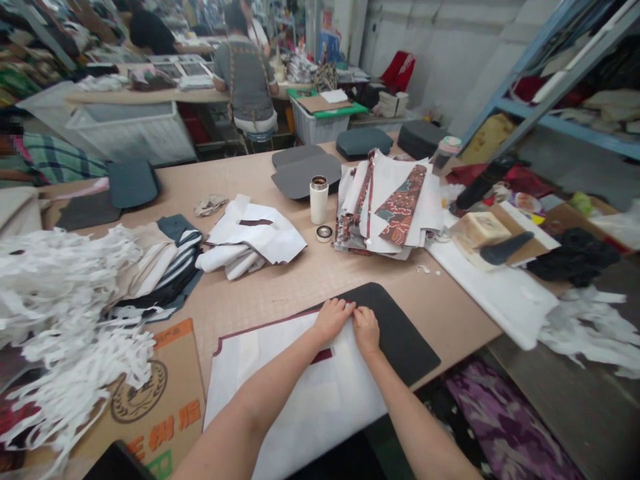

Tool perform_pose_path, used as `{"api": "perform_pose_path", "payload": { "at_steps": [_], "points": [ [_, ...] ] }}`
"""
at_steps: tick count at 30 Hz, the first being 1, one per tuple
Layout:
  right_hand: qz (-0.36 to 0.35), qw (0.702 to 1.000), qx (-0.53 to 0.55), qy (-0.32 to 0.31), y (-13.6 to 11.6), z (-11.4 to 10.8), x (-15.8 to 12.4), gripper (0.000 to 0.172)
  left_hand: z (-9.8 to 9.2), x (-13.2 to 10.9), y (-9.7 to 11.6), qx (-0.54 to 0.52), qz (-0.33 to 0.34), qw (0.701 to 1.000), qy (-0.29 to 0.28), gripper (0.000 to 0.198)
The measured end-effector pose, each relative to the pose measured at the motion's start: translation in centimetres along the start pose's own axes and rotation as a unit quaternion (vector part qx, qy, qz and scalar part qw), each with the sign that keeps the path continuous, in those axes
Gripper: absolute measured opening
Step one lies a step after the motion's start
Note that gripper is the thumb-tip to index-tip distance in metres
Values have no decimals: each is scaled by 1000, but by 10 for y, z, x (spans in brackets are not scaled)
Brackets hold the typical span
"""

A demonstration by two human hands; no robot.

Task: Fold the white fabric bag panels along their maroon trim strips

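Observation:
A large white-backed fabric piece (280, 387) with a dark red folded edge lies at the front of the table, partly over a black board (400, 340). My left hand (334, 321) and my right hand (367, 329) meet at the fabric's far edge, almost touching. The fingers of both are bent and closed on that edge at its upper right. A dark red slot (321, 357) shows in the white backing just below my left hand. My forearms cover part of the fabric.
Beyond are a folded white fabric piece (257, 233), an uncapped white bottle (319, 200), its lid (324, 233) and a stack of patterned pieces (390, 207). White scraps (60, 280) and a cardboard sheet (165, 393) lie left. A person (245, 80) sits at a far table.

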State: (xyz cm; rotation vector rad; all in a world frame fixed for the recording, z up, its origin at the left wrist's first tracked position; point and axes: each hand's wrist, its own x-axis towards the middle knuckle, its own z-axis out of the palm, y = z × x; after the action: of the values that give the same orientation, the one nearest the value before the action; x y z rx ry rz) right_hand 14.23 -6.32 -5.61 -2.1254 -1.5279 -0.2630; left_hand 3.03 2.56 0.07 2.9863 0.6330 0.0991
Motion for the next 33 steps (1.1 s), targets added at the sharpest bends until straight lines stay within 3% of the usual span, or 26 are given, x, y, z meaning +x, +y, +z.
{"api": "perform_pose_path", "payload": {
  "at_steps": [7,19,26,33],
  "points": [
    [-50,998,-28,13,-1,-6,-1,27,-1,1,-4,22,16,1000,-4,30],
    [-50,998,-31,-1,-3,-7,-1,32,5,1,-1,42,28,999,3,30],
    [-38,999,10,-6,14,-12,-8,29,0,8,-4,28,87,996,-4,26],
    [-72,997,-9,-36,26,-18,-17,27,-12,6,-9,6,91,996,-6,26]
  ]
}}
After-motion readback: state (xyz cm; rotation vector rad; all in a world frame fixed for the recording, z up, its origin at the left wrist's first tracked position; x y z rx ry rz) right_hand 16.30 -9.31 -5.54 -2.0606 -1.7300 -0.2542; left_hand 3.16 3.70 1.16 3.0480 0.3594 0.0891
